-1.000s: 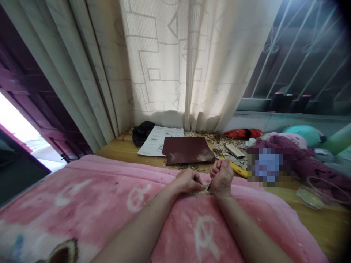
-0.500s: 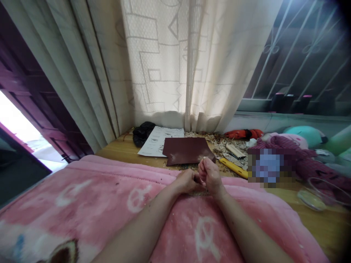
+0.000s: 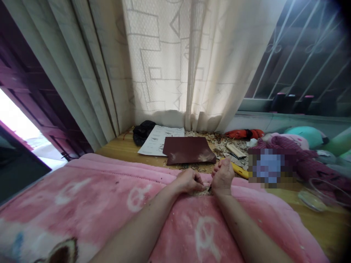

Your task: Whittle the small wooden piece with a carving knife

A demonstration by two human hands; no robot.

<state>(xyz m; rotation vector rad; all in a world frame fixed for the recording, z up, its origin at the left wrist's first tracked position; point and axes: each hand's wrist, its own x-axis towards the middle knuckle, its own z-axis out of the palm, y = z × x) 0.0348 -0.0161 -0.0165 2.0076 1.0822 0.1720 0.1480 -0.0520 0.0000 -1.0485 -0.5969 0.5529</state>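
Note:
My left hand (image 3: pixel 190 180) is closed in a pinch over the pink blanket, its fingertips on something small and pale that they mostly hide. Just to the right, my right hand (image 3: pixel 223 177) makes a fist round a small tool; only a dark, thin tip (image 3: pixel 210 189) shows below it, pointing toward the left fingertips. The tool's handle is hidden in the fist. Pale shavings (image 3: pixel 201 191) lie on the blanket (image 3: pixel 164 215) under both hands. Beyond them a dark brown sheet (image 3: pixel 189 149) rests on the wooden surface.
White printed paper (image 3: pixel 156 140) and a black bundle (image 3: pixel 144 133) lie at the back left. A yellow tool (image 3: pixel 240 170), a beige-handled item (image 3: pixel 235 151) and scattered shavings are right of the brown sheet. A clear round container (image 3: pixel 312 201) stands at the right.
My right hand has moved right and slightly down, away from the left hand, and the dark tip now shows. My left hand stays in nearly the same place.

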